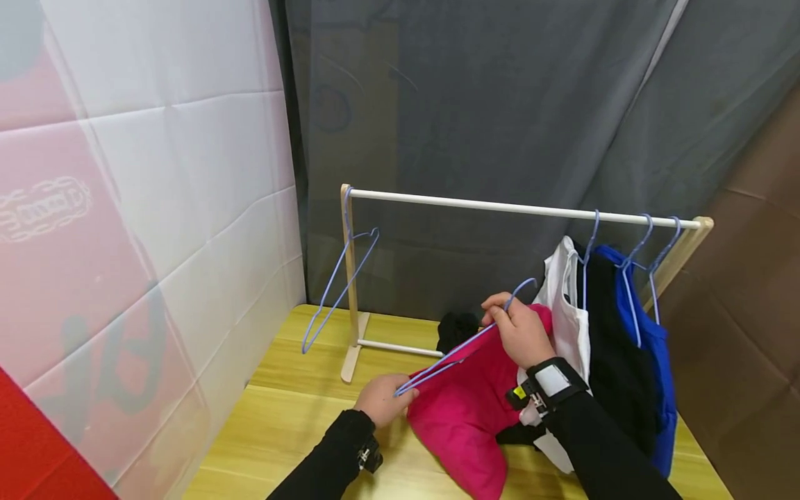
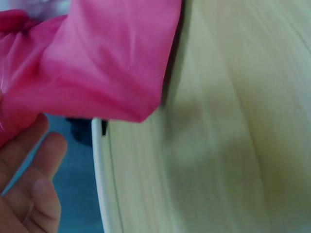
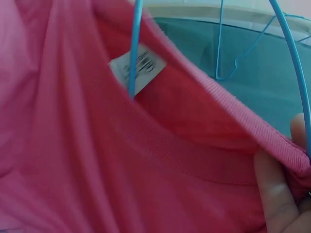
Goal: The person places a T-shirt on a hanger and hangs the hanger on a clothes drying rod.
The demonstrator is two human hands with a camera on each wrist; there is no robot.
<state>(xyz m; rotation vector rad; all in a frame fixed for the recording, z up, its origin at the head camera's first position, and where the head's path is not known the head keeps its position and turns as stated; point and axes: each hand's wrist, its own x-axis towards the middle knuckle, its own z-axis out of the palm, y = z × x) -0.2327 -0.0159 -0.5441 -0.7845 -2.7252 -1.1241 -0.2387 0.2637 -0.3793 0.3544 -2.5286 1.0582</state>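
Observation:
A pink T-shirt (image 1: 465, 410) hangs down between my two hands, its lower part over the table. My right hand (image 1: 521, 333) grips a blue wire hanger (image 1: 453, 355) just below its hook. The hanger slants down toward my left hand (image 1: 382, 401), which pinches the shirt's edge beside the hanger's lower end. In the right wrist view one hanger wire passes into the ribbed collar (image 3: 165, 141), near a white label (image 3: 141, 68), and fingers (image 3: 277, 194) hold the collar's edge. The left wrist view shows loosely bent fingers (image 2: 46, 160) beneath the shirt (image 2: 107, 63).
A rack with a white rail (image 1: 475, 204) and wooden posts stands on the wooden table (image 1: 287, 403). One bare hanger (image 1: 337, 298) hangs at its left. White (image 1: 569, 305), black (image 1: 606, 361) and blue (image 1: 653, 354) garments hang at its right. A black bundle (image 1: 456, 330) lies behind my hands.

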